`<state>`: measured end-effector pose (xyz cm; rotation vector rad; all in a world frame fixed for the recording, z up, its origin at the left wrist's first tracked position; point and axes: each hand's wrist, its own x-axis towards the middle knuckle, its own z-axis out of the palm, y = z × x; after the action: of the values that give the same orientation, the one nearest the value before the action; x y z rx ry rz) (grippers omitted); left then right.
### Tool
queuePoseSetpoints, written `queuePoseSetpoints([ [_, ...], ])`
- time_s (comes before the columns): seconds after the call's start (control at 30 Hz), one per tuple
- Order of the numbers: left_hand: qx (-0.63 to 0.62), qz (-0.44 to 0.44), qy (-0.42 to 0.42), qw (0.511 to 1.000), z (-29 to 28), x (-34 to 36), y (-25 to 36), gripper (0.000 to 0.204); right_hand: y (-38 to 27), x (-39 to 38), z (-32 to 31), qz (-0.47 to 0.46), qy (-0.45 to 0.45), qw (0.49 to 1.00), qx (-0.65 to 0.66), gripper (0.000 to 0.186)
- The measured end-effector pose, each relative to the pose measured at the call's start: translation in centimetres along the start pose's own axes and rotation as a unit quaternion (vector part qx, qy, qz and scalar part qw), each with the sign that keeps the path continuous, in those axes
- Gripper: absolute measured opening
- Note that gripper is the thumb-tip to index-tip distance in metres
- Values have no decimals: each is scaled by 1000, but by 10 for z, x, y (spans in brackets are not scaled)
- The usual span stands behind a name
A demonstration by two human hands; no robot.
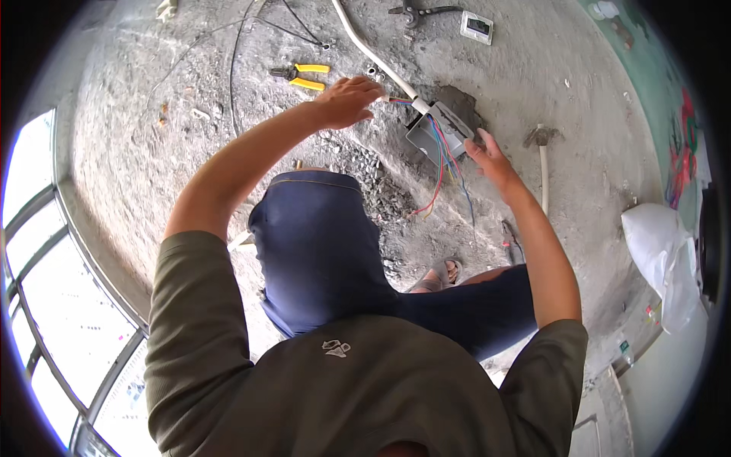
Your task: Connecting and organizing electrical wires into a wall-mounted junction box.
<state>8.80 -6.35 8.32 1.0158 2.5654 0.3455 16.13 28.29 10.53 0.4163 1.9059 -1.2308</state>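
Observation:
A grey electrical box [425, 143] sits beside a dark hole in the rough ground, with a white conduit [371, 55] running into its far side. Several coloured wires [440, 166] spill out over its near edge. My right hand [493, 163] has its thumb and fingers at the box's right edge, gripping it lightly. To the left of the box my left hand [350, 103] hovers with fingers stretched and thumb apart. Its fingertips are close to a short run of coloured wires [400, 100] by the conduit's end; whether they touch is hard to tell.
Yellow-handled pliers [309, 77] lie beyond my left hand. A hammer [543, 160] rests right of the box, and a red-handled tool [509, 242] is nearer me. Farther off are a white-framed socket plate [477, 28] and a dark cable [233, 80]. Rubble [371, 190] lies by my knee.

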Motion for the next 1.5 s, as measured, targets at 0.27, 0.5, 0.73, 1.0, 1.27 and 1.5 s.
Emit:
queuePoseSetpoints([
  [0.27,-158,94,39,982,27,44,-33,23,9,14,64,-117,176,931,297,52],
  [0.5,-167,162,-8,973,21,66,-49,27,5,0,91,33,108,880,462,60],
  [0.73,-271,197,-52,941,36,87,-52,27,-5,-23,61,79,86,910,398,64],
  [1.0,-255,204,2,945,35,64,-57,28,-33,-42,95,94,57,925,364,49],
  [1.27,-286,166,-75,941,31,69,-63,30,-44,-29,100,139,61,961,230,41],
  [1.5,-203,246,-31,947,41,58,-83,27,-35,-16,103,111,38,973,197,31],
])
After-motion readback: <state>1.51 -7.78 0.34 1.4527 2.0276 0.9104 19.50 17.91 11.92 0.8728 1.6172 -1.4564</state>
